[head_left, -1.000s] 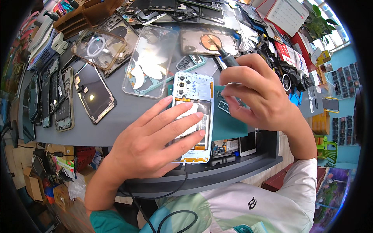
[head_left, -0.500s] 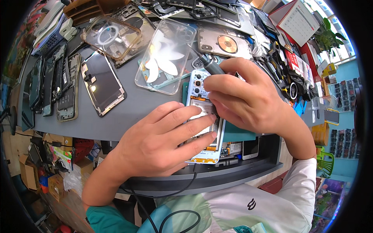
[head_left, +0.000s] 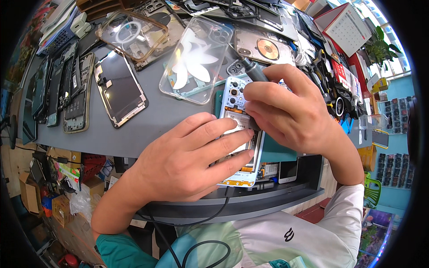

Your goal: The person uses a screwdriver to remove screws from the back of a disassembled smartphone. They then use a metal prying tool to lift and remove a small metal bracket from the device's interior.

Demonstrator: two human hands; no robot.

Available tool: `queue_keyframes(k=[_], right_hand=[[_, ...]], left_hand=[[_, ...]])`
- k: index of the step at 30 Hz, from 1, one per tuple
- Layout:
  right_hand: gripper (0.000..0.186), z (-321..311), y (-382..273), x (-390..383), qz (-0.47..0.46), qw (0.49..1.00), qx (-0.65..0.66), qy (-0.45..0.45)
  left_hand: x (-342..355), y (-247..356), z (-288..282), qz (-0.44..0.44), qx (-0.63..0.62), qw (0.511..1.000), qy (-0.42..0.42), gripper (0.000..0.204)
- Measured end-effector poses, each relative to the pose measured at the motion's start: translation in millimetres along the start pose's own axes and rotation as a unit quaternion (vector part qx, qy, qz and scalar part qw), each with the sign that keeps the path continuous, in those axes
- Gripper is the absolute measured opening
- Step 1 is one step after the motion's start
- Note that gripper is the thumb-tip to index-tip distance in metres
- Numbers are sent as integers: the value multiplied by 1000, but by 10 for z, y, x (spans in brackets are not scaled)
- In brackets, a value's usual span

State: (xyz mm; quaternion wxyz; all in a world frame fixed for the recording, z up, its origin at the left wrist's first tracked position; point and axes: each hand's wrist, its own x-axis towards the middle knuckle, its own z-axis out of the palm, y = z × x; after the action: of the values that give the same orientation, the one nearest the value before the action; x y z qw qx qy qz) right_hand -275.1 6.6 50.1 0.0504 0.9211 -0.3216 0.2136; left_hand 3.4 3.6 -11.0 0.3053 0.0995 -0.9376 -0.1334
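Note:
An opened phone (head_left: 233,102) lies with its inside showing: a light blue frame, camera lenses at the far end, a silver battery in the middle and an orange flex strip at the near end. My left hand (head_left: 185,158) rests across it from the left, its fingers stretched out and slightly apart over the battery. My right hand (head_left: 295,109) is closed around a dark grey screwdriver (head_left: 254,70), whose thin shaft points up and left, away from the phone. Its lower fingertips are at the phone's right side beside the battery; what they touch is hidden.
A green mat (head_left: 277,149) lies under the phone. Beyond are a clear phone case (head_left: 196,62), a phone back with a copper coil (head_left: 267,48) and a loose screen (head_left: 119,89). Tools (head_left: 319,73) crowd the right. An open drawer (head_left: 308,178) sits below the table edge.
The view has shifted slightly, so the table items sit a little further right. Both hands keep nearly the same places on the phone, and the screwdriver stays in my right hand.

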Motion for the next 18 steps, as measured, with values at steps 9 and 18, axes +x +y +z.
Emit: queue_keyframes(k=[9,18], right_hand=[[26,-12,-32,-2,-4,1000,-10,-9],[27,15,-45,23,24,1000,2,-18]], left_hand=[[-19,-5,13,1,1,1000,2,53],[-18,-9,10,1,-6,1000,4,54]])
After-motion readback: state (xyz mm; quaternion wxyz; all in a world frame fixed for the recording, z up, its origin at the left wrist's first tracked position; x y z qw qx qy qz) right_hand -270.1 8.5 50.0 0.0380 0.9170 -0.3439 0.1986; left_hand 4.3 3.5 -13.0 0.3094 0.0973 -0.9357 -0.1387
